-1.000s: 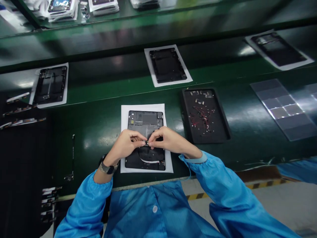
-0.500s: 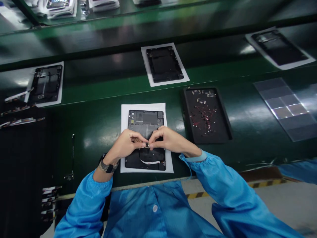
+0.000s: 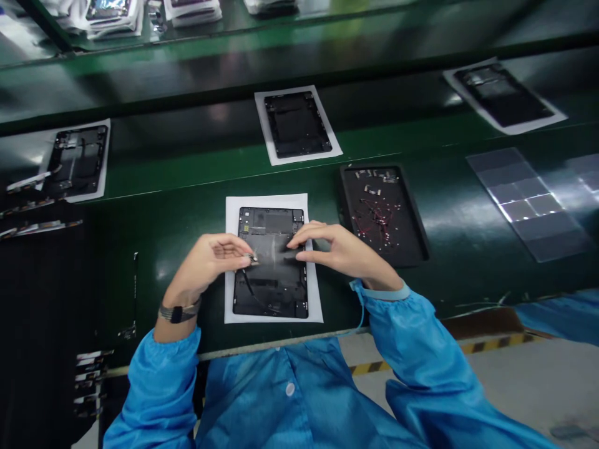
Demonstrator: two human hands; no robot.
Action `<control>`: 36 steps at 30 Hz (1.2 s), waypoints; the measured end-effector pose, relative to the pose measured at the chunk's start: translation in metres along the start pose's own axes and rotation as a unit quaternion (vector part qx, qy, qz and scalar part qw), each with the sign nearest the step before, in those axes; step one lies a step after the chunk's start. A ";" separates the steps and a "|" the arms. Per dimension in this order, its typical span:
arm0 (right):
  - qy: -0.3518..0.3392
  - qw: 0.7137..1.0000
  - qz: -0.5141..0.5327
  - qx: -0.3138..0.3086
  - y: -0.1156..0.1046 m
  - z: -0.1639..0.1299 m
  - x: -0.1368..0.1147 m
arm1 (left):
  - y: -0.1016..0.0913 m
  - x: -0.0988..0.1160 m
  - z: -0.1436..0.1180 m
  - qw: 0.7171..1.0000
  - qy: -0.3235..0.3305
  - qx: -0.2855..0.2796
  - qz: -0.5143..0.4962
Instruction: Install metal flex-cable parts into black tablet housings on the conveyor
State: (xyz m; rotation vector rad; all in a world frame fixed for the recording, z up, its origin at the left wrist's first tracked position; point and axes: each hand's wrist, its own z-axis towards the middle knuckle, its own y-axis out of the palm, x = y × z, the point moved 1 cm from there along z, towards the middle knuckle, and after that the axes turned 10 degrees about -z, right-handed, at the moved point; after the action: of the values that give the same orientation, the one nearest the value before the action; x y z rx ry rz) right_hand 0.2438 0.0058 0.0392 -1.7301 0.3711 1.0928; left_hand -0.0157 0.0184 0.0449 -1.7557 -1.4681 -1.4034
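A black tablet housing [image 3: 271, 293] lies on a white sheet [image 3: 314, 312] on the green bench before me. Over its left edge my left hand [image 3: 210, 259] pinches the small end piece of a flex cable [image 3: 248, 282]. The cable's dark strip trails down over the lower part of the housing. My right hand [image 3: 334, 246] hovers over the housing's right edge, thumb and fingers apart, with nothing visible between them.
Right of the housing stands a black tray [image 3: 412, 240] with red-wired parts [image 3: 379, 218] and small metal pieces. Another housing [image 3: 299, 125] lies behind. Clear film sheets [image 3: 524, 206] are at the right. A thin cable [image 3: 135, 287] and a black mat [image 3: 42, 312] with several strips are left.
My hands have separated from their shared hold on the small piece. The left moved left with it, and the cable shifted along; the right let go and moved right.
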 end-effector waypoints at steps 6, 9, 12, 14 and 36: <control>-0.034 0.980 -0.183 -0.075 0.027 -0.025 -0.007 | -0.026 0.014 -0.008 0.964 0.175 0.112 -0.164; -0.047 0.967 -0.234 -0.089 0.045 -0.026 -0.009 | -0.020 0.008 -0.003 0.960 0.188 0.114 -0.176; -0.064 0.967 -0.234 -0.075 0.051 -0.026 -0.009 | -0.008 -0.002 0.003 0.974 0.149 0.099 -0.141; -0.064 0.972 -0.219 -0.054 0.050 -0.028 -0.009 | 0.003 -0.008 0.005 0.985 0.111 0.086 -0.096; 0.080 0.995 0.007 0.056 0.059 -0.060 -0.005 | 0.054 -0.047 0.007 0.986 -0.019 -0.124 0.108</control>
State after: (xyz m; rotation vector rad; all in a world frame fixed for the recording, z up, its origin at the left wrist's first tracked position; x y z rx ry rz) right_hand 0.2304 -0.0729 0.0127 -1.7211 0.5357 0.9283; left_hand 0.0402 -0.0146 0.0136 -2.0339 -1.1187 -1.4949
